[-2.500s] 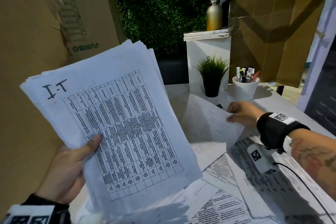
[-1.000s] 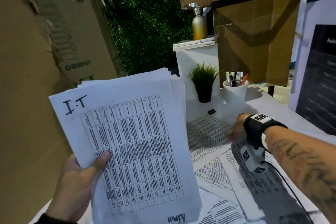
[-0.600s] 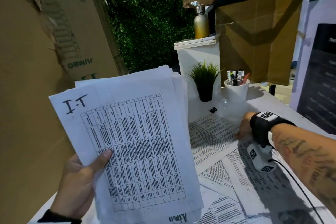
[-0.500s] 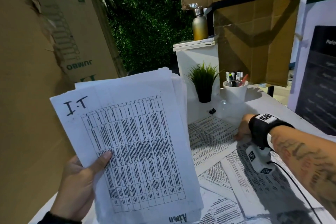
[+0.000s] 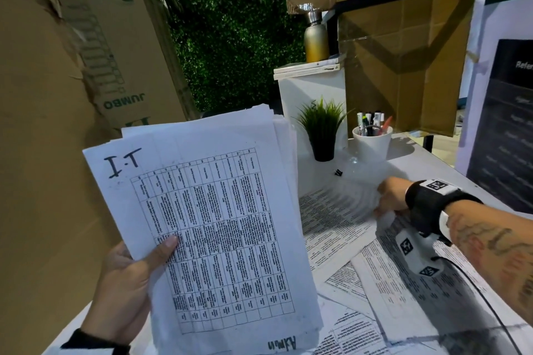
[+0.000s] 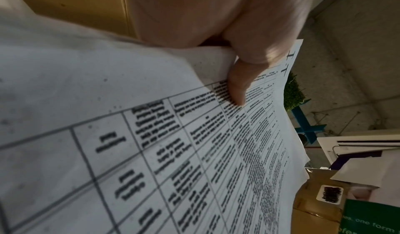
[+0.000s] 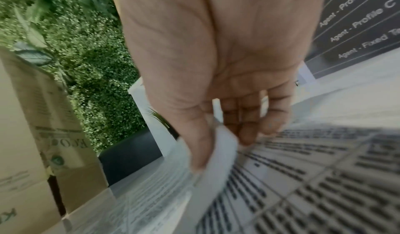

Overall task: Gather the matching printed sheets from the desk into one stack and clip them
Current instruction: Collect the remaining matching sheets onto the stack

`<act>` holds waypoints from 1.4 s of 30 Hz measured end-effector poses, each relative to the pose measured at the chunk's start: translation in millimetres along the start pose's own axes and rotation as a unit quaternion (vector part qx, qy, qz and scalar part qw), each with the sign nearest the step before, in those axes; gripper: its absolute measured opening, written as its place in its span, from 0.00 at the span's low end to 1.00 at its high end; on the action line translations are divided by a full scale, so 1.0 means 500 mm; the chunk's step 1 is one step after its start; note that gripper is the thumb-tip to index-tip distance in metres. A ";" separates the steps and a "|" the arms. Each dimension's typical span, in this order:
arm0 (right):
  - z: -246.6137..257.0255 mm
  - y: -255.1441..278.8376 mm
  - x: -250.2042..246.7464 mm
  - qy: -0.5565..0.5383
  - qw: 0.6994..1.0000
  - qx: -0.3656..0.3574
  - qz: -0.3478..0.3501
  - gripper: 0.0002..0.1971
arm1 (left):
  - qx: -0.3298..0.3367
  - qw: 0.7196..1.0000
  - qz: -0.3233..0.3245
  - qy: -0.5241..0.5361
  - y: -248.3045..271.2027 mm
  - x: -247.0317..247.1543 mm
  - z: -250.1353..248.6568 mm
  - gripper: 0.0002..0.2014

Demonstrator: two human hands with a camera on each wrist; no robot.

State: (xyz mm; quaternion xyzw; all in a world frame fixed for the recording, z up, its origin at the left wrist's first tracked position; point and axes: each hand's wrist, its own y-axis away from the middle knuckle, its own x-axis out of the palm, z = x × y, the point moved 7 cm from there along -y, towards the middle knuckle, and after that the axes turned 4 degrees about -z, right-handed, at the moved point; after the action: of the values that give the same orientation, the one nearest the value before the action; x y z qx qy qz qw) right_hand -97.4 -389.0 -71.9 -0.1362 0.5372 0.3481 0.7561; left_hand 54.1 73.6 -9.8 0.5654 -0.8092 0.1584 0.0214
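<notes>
My left hand holds up a thick stack of printed table sheets marked "I.T", thumb on the top page. In the left wrist view the thumb presses on the stack. My right hand reaches over the desk and pinches the right edge of a printed sheet, which blurs as it lifts. The right wrist view shows thumb and fingers of that hand around the curled sheet edge. A black binder clip lies on the desk beyond the sheet.
Several more printed sheets lie overlapping across the white desk. At the back stand a small potted plant, a white pen cup and a white box with a bottle. Cardboard walls the left; a dark poster stands right.
Earlier the right hand set a raised sheet down face up and rested at its edge. Now it pinches that edge and lifts it. The left hand keeps the stack held up.
</notes>
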 end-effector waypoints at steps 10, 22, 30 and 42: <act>0.274 0.188 -0.218 -0.431 0.859 -0.275 0.020 0.21 | -0.026 0.998 0.016 0.047 -0.007 0.050 -0.015 0.14; 0.422 0.303 -0.178 -0.536 0.770 -0.327 0.119 0.26 | -0.046 0.997 -0.032 0.044 0.010 0.033 -0.009 0.20; 0.391 0.323 -0.037 -0.547 0.772 -0.316 0.076 0.26 | 0.036 0.995 -0.035 0.082 0.047 0.031 -0.046 0.36; 0.385 0.367 -0.031 -0.540 0.758 -0.360 0.062 0.03 | 0.132 0.990 0.042 -0.016 0.062 0.024 -0.085 0.32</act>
State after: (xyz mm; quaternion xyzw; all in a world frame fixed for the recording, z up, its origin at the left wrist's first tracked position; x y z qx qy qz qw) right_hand -85.3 -150.9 47.1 -0.1546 -0.1176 0.5779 0.7927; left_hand 15.2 84.2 26.1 0.5315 -0.8041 0.2559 -0.0731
